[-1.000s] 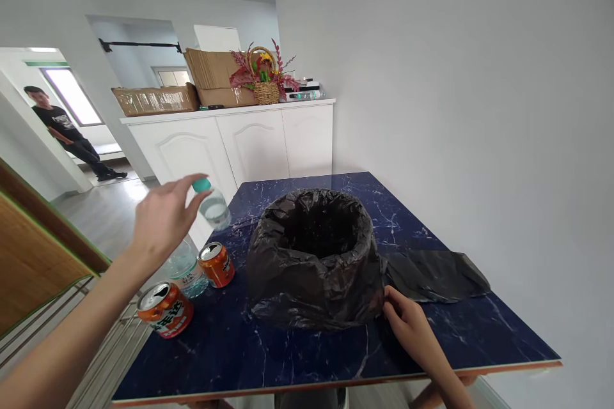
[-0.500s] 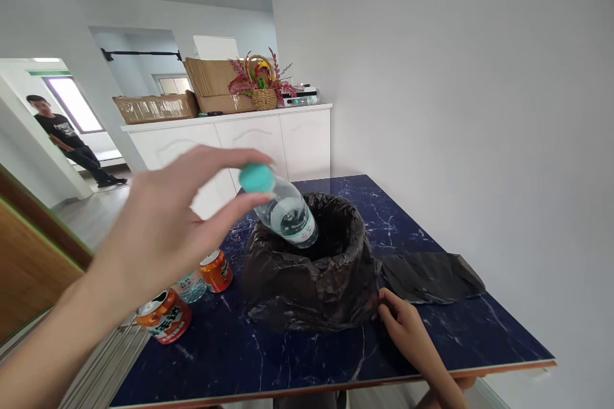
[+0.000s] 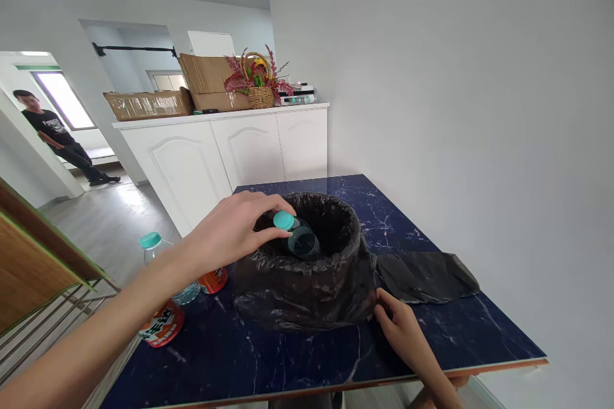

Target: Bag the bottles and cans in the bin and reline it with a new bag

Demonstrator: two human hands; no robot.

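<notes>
My left hand (image 3: pixel 230 239) pinches the teal-capped neck of a clear plastic bottle (image 3: pixel 296 236), whose body hangs down inside the open mouth of a black rubbish bag (image 3: pixel 307 284) standing on the dark blue marble table (image 3: pixel 297 358). My right hand (image 3: pixel 400 329) rests at the bag's lower right corner, fingers curled on the black plastic. A second teal-capped bottle (image 3: pixel 156 255) stands at the table's left edge, with two orange cans (image 3: pixel 163 326) (image 3: pixel 213 278) beside it, partly hidden by my left arm.
A flat folded black bag (image 3: pixel 426 275) lies on the table to the right. A grey wall runs along the right side. Behind stands a white cabinet (image 3: pixel 225 147) with cardboard boxes and a flower basket. A person (image 3: pixel 52 134) leans in a doorway far left.
My left hand carried the bottle from the table's left side over to the bag and lowered it into the opening. My right hand stayed at the bag's corner.
</notes>
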